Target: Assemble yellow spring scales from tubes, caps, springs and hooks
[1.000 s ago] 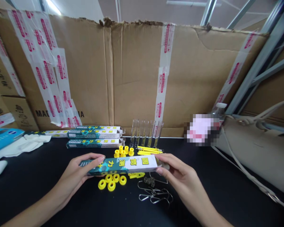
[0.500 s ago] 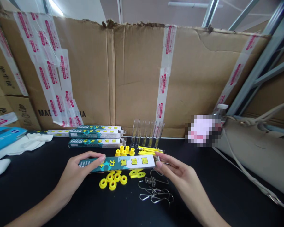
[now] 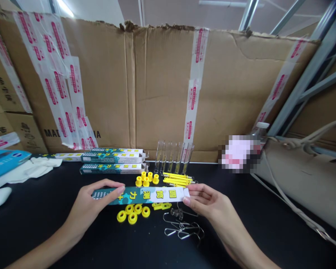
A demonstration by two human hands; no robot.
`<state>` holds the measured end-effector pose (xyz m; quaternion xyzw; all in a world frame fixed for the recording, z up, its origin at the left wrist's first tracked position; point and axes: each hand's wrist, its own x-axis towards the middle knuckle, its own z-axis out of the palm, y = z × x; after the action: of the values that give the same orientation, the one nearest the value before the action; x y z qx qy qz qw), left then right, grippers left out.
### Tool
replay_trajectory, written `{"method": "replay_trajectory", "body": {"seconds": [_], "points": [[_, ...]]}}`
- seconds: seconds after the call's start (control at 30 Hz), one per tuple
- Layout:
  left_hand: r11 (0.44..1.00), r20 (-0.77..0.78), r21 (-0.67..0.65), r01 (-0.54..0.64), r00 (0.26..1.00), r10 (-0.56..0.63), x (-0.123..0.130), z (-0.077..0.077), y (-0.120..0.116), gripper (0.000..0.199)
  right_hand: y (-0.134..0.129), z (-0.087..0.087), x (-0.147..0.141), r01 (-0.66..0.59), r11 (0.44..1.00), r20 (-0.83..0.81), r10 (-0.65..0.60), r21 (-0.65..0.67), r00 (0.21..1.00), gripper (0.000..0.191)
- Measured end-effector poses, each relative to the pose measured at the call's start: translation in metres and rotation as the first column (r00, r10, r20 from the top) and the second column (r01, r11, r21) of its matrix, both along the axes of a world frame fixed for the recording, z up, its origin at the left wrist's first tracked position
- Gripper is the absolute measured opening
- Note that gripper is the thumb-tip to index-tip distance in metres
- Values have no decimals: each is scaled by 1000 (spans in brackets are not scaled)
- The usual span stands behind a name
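A long, narrow green-and-white cardboard box (image 3: pixel 151 195) with yellow characters is held level above the black table. My left hand (image 3: pixel 100 196) grips its green end between thumb and fingers. At the white end, my right hand (image 3: pixel 207 201) pinches the end flap between thumb and fingers. Below the box lie several yellow rings (image 3: pixel 132 218), small yellow flat pieces (image 3: pixel 161 206), coiled springs (image 3: pixel 176 213) and bent metal hooks (image 3: pixel 183 231). Behind it stand yellow flanged caps (image 3: pixel 146 182), and yellow rods (image 3: pixel 177 178) with metal ends lie beside them.
Several clear tubes (image 3: pixel 170 158) stand upright near the cardboard wall (image 3: pixel 162 93). Similar boxes (image 3: pixel 112 169) are stacked back left. White tissues (image 3: pixel 42 168) and a blue pack (image 3: pixel 8 164) lie at left. A bottle (image 3: pixel 260 130) and a beige bag (image 3: pixel 305 179) are at right.
The flap at the box's white end has moved into view across the opening under my right fingers. The box's face has tilted slightly more toward me. My left hand has hardly moved.
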<state>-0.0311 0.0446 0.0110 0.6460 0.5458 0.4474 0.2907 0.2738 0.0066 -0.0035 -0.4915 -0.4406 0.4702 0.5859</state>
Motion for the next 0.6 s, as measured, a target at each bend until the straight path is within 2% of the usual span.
{"method": "replay_trajectory", "body": {"seconds": [0.27, 0.5, 0.6], "points": [[996, -1, 79, -29, 1000, 29, 7, 6, -10, 25, -9, 10, -4, -8, 999, 153, 1, 41, 988, 31], [991, 43, 120, -60, 998, 55, 8, 12, -18, 23, -14, 1, -4, -104, 984, 153, 81, 143, 985, 40], [994, 99, 91, -67, 993, 58, 2, 13, -13, 31, -19, 3, -5, -149, 966, 175, 112, 210, 978, 42]]}}
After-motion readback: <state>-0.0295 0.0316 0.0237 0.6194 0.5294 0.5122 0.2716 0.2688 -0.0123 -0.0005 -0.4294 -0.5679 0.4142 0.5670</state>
